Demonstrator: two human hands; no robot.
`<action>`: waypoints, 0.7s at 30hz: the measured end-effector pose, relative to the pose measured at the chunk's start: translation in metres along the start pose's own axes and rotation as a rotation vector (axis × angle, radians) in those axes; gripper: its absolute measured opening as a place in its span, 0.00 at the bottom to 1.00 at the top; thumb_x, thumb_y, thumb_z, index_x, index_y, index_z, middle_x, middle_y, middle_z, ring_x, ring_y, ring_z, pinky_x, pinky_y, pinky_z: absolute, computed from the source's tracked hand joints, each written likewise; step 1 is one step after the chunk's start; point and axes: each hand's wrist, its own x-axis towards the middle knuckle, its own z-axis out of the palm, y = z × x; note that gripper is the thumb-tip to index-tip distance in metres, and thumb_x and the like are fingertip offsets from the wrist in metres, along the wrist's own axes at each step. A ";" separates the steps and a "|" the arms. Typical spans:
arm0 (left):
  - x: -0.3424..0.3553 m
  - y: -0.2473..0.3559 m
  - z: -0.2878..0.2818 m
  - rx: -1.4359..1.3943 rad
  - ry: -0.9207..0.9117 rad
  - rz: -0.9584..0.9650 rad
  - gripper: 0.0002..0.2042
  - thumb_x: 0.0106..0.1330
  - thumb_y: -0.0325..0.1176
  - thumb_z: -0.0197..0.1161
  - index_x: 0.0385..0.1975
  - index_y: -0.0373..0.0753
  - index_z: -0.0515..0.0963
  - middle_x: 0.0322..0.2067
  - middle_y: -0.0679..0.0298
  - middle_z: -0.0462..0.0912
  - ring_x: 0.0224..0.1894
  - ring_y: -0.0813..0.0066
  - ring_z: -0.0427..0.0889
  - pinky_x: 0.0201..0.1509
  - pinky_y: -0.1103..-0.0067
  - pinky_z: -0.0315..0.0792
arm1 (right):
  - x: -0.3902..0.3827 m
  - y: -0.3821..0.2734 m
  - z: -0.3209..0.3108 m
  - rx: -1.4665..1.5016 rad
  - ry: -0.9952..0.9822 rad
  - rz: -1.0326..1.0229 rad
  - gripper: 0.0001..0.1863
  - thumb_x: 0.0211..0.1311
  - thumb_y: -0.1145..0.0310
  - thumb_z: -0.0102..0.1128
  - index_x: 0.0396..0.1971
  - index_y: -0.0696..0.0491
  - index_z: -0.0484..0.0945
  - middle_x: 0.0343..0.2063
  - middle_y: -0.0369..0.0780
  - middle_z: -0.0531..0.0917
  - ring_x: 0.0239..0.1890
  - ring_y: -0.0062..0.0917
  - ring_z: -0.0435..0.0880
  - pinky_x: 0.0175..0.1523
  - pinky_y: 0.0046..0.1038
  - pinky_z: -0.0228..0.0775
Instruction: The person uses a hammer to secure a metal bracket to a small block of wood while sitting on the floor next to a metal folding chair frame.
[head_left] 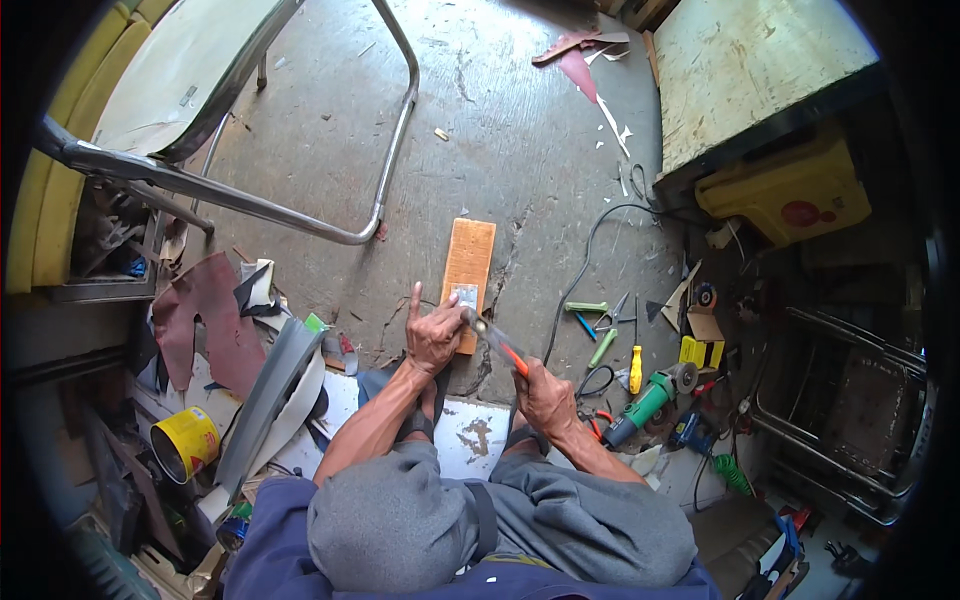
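Observation:
My right hand (548, 398) is wrapped round the orange grip of a hammer (498, 343). The hammer's head is down by the fingertips of my left hand (435, 337), over a wooden board (468, 250) lying lengthwise on the floor. A small grey metal plate (464, 292) rests on the board, partly covered by my left fingers. Thumb and fingers of that hand are pinched together at the plate, while one finger sticks up. Whatever is in the pinch is too small to make out.
Right of the board lie green-handled pliers (603, 348), a yellow screwdriver (636, 370), a green angle grinder (642, 410) and a black cable (562, 310). A metal-framed chair (380, 200) stands far left. Scraps and a yellow can (186, 445) crowd the left; a cabinet (750, 80) stands far right.

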 end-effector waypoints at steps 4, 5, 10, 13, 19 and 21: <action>0.006 0.000 0.001 0.034 0.028 0.018 0.07 0.62 0.32 0.66 0.38 0.48 0.86 0.37 0.67 0.90 0.52 0.70 0.87 0.78 0.51 0.43 | 0.001 0.010 0.008 -0.065 -0.059 0.054 0.11 0.71 0.61 0.57 0.38 0.52 0.69 0.22 0.47 0.79 0.21 0.47 0.83 0.22 0.46 0.72; 0.005 -0.002 0.001 0.038 0.028 0.022 0.07 0.62 0.32 0.66 0.39 0.48 0.86 0.37 0.67 0.90 0.52 0.70 0.87 0.78 0.52 0.43 | 0.000 0.009 0.004 -0.029 -0.027 0.023 0.11 0.71 0.61 0.57 0.38 0.52 0.68 0.22 0.48 0.80 0.21 0.47 0.83 0.22 0.46 0.72; 0.005 0.003 0.001 0.035 0.021 -0.001 0.09 0.60 0.31 0.65 0.39 0.48 0.86 0.39 0.61 0.90 0.52 0.71 0.87 0.78 0.55 0.44 | -0.003 0.011 0.010 -0.015 -0.119 0.134 0.13 0.71 0.60 0.58 0.38 0.53 0.67 0.23 0.51 0.81 0.22 0.52 0.82 0.25 0.51 0.72; 0.007 0.004 0.004 -0.146 0.050 -0.214 0.07 0.64 0.32 0.66 0.40 0.44 0.87 0.35 0.58 0.89 0.43 0.65 0.89 0.73 0.57 0.56 | -0.010 0.006 0.010 0.105 -0.066 0.207 0.13 0.72 0.60 0.57 0.40 0.54 0.68 0.21 0.54 0.80 0.24 0.55 0.82 0.26 0.52 0.71; 0.014 -0.003 0.001 -0.396 0.155 -0.384 0.08 0.63 0.32 0.70 0.38 0.35 0.87 0.34 0.53 0.88 0.39 0.56 0.87 0.61 0.63 0.73 | -0.012 0.009 0.015 0.209 -0.033 0.255 0.14 0.73 0.59 0.55 0.40 0.55 0.68 0.19 0.55 0.79 0.24 0.58 0.81 0.26 0.53 0.70; 0.013 -0.002 -0.001 -0.396 0.249 -0.274 0.08 0.62 0.31 0.71 0.37 0.35 0.87 0.34 0.54 0.89 0.42 0.57 0.87 0.61 0.64 0.73 | -0.013 0.010 0.016 0.216 -0.046 0.256 0.14 0.74 0.58 0.55 0.40 0.55 0.68 0.19 0.56 0.79 0.25 0.59 0.80 0.27 0.53 0.69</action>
